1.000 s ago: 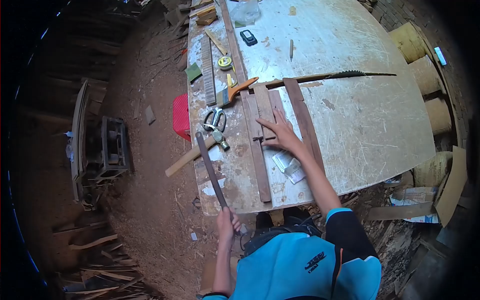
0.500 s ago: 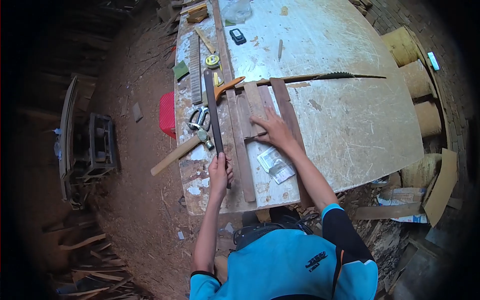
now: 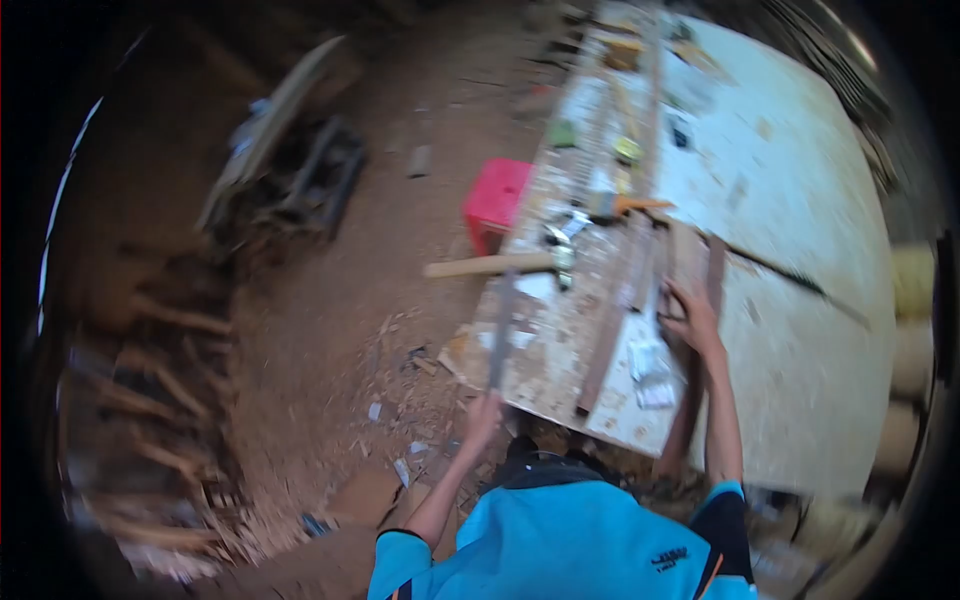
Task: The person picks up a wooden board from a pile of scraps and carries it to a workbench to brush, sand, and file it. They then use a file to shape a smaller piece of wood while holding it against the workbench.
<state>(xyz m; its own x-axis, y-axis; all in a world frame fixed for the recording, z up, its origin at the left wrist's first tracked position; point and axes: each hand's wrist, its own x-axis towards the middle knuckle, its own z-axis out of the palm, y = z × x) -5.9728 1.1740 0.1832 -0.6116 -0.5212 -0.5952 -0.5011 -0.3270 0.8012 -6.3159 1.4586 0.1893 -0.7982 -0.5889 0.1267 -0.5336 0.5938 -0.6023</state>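
My left hand (image 3: 484, 418) is closed around the lower end of a long, dark flat bar (image 3: 502, 335), held up beside the near left corner of the worktable (image 3: 800, 400). My right hand (image 3: 692, 318) lies with its fingers apart on the wooden strips (image 3: 686, 250) set side by side on the table; its fingertips touch them. A clear plastic packet (image 3: 652, 372) sits just below that hand. Beyond the bar's tip is a hammer (image 3: 490, 266), its handle jutting past the table edge. The view is smeared by motion.
Scissors (image 3: 572, 224), an orange-handled tool (image 3: 640, 204), a yellow tape measure (image 3: 628, 150) and a dark handheld device (image 3: 681, 132) lie farther up the table. A dark slot (image 3: 790, 272) crosses the tabletop. A red stool (image 3: 497, 195) stands at its left side.
My left hand has moved the dark bar left and toward me, off the other tools. My right hand stays on the wooden strips. The view has swung left.
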